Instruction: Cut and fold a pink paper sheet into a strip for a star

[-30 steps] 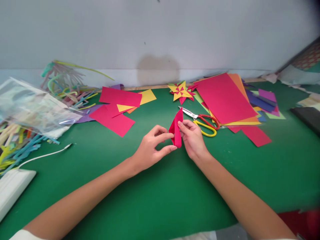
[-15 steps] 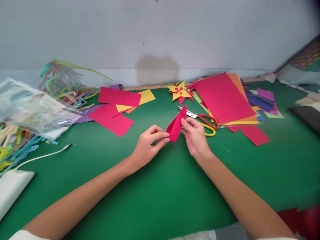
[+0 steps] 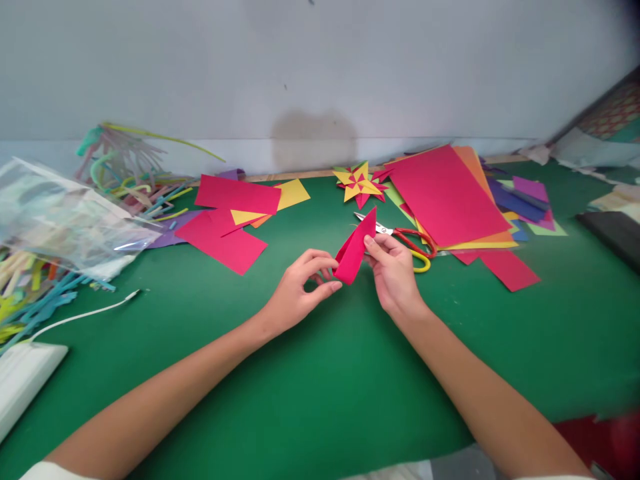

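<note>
A small folded piece of red paper (image 3: 354, 257) is held up over the green table, its point upward and its layers slightly parted on the left side. My right hand (image 3: 393, 273) pinches its right edge between thumb and fingers. At the lower left corner of the paper, my left hand (image 3: 305, 287) has its fingertips against the edge and its thumb just below. Scissors (image 3: 413, 243) with red and yellow handles lie behind my right hand. A yellow and red folded paper star (image 3: 360, 183) rests farther back.
Large red sheets (image 3: 447, 197) are stacked at the back right, with smaller coloured papers beside them. Cut red pieces (image 3: 225, 240) lie at the left. A clear plastic bag (image 3: 75, 213), coloured strips, a white device (image 3: 30, 380) with a cable and a dark object (image 3: 613, 237) sit around the sides.
The folded red paper has shifted slightly right and its opening looks narrower. My left fingers have loosened a little, with the thumb lower and farther from them.
</note>
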Demonstrator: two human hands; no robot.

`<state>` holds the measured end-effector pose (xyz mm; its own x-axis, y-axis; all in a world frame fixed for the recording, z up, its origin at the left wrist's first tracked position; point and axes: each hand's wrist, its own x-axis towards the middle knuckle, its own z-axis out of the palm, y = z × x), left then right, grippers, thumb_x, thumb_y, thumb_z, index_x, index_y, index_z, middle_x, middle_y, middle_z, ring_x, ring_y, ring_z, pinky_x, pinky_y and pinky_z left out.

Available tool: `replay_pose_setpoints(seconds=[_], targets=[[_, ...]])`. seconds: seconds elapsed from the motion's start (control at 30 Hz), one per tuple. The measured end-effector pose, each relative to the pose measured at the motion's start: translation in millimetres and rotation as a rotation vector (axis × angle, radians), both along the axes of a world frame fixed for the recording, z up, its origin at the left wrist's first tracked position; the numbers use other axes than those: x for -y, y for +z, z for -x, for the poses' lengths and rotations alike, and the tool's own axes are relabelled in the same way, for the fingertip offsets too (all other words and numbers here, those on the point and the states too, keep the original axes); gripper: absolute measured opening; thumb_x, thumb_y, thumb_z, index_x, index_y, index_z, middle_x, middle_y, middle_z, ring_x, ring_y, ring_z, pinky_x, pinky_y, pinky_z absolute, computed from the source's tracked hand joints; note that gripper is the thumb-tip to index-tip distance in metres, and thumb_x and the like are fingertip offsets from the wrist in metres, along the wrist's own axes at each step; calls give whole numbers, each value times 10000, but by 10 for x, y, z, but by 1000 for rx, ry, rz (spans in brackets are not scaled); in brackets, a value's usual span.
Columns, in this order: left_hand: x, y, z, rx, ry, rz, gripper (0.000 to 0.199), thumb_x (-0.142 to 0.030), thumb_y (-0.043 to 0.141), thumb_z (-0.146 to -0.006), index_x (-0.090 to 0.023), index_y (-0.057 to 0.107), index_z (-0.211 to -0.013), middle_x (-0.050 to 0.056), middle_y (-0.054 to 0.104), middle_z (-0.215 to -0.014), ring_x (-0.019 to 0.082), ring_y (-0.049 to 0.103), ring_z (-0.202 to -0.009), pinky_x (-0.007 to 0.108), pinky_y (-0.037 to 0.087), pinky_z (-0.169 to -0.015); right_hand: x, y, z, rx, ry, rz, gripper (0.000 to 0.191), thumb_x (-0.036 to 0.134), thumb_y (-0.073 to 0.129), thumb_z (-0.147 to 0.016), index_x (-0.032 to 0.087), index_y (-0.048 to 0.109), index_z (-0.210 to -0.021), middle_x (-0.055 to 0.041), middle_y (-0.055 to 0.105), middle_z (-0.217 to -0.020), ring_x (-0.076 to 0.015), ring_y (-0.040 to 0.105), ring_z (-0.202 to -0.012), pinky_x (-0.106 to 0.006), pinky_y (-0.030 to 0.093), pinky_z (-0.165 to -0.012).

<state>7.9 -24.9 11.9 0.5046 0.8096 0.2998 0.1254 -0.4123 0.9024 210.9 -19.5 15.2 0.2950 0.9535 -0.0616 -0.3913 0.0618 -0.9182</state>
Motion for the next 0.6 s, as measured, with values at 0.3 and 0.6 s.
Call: replay_pose_setpoints(seconds=[0.3,0.6], targets=[[-66,-2,136,-154,-122,-412,271,-216,683,-1009,-240,687,-1278,96,573,-1226,178,640,-1055,331,599,-898,8,37,-23,-60,37,45,285,381,965,-687,228,736,-758,13,741,-791,-163,680,-714,-339,609,-757],[-175,168,152,-144,-175,-195,161,-281,683,-1016,-205,716,-1154,77,613,-1142,160,647,-965,308,565,-876,-1,-13,5,-30,33,66,317,417,964,-669,223,734,-770,-3,755,-776,-191,709,-724,-351,604,-756]])
